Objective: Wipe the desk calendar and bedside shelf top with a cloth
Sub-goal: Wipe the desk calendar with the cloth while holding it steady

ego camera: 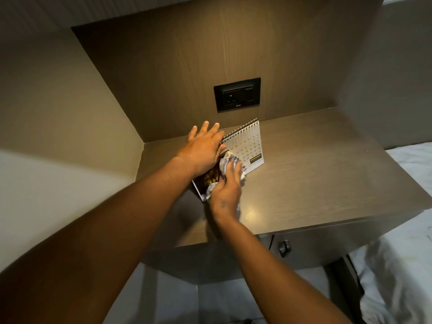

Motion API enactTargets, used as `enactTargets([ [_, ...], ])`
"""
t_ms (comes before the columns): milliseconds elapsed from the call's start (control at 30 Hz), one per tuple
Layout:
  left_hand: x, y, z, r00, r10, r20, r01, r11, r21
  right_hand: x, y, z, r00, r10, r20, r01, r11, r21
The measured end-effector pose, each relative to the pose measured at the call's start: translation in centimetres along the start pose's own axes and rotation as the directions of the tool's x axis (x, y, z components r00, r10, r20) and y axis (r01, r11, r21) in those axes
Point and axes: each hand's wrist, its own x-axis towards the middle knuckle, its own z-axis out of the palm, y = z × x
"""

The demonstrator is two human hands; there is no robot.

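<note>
A white spiral-bound desk calendar (251, 146) stands on the brown bedside shelf top (315, 164), near the back wall. My left hand (203, 148) lies flat over the calendar's top left edge, thumb at the front, steadying it. My right hand (225, 192) is closed on a crumpled white patterned cloth (225, 163) and presses it against the calendar's front face. The calendar's left half with a dark picture is mostly hidden behind both hands.
A black socket and switch plate (236, 94) is set in the wood wall panel behind the calendar. A drawer knob (284, 247) sits below the shelf's front edge. A bed with white sheets (402, 265) lies to the right.
</note>
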Motion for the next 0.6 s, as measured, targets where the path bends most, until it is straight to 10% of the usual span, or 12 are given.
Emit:
enactTargets([
  [600,0.0,0.0,-0.1,1.0,0.012,-0.004,-0.012,1.0,-0.001,2.0,-0.3,-0.2,0.995,0.091,-0.043,-0.088,0.993,0.077],
])
